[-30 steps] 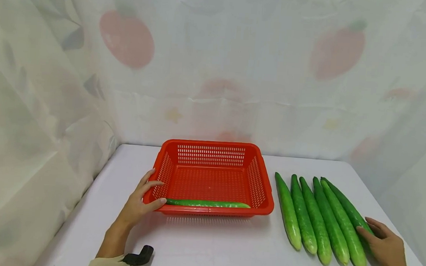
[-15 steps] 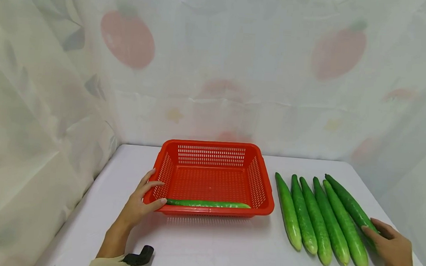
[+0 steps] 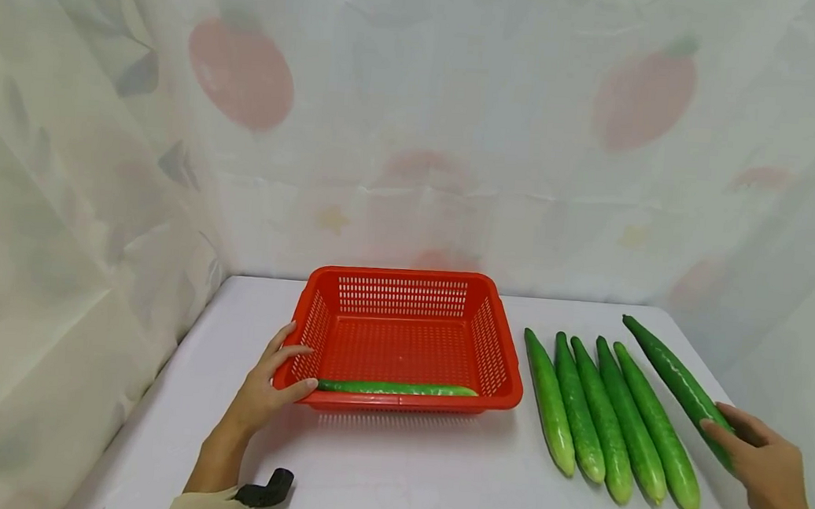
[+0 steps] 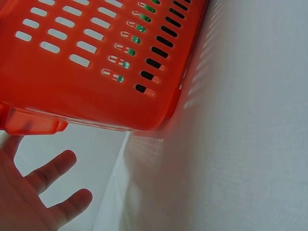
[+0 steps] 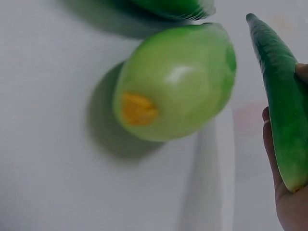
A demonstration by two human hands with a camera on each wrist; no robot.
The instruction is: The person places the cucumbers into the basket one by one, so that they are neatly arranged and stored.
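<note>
Cucumber [image 3: 678, 381], pinched at its near end by the right hand [image 3: 765, 461], has just drawn away from five cucumbers [image 3: 600, 422] on the desk [image 3: 434, 477], seemingly free to move singly, while the left hand [image 3: 263, 390] rests, fingers spread, on the red basket [image 3: 404, 402].

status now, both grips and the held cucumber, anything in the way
Left grip touching basket rim. Right grip holding cucumber. Five other cucumbers lying between it and basket.

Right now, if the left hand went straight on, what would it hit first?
Most likely the red basket: the left hand overlaps its left side, though exact contact is hard to judge.
</note>
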